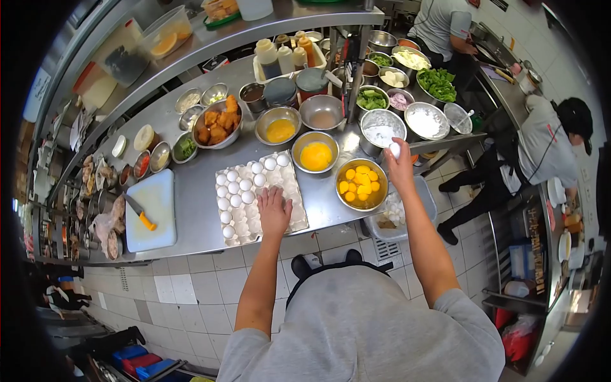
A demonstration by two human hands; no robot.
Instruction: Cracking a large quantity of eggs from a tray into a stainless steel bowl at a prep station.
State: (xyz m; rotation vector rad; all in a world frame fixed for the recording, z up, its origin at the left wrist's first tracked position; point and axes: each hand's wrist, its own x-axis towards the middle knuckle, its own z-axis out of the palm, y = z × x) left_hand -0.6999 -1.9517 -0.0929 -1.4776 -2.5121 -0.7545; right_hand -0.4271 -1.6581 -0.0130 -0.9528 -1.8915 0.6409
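Observation:
My right hand (401, 167) holds a white egg (395, 150) in its fingers, raised over the counter's edge near a metal bowl of white powder (382, 130). Below and to its left stands a steel bowl (338, 191) of several whole yolks (361, 177) in clear egg white. Palm down, my left hand (274, 211) rests over the cardboard egg tray (297, 210), fingers extended and thumb apart. What lies under that palm is hidden. Several white eggs (234, 187) fill the tray's left and back cups. Cracked shells (394, 210) lie in a plastic tub (425, 200) below the counter.
Two bowls of beaten egg (315, 155) (280, 130) stand behind the tray. Left are a bowl of fried pieces (218, 124) and a white cutting board (152, 210) bearing a yellow-handled knife (142, 214). A shelf (267, 25) overhangs the back. Co-workers (539, 133) stand at right.

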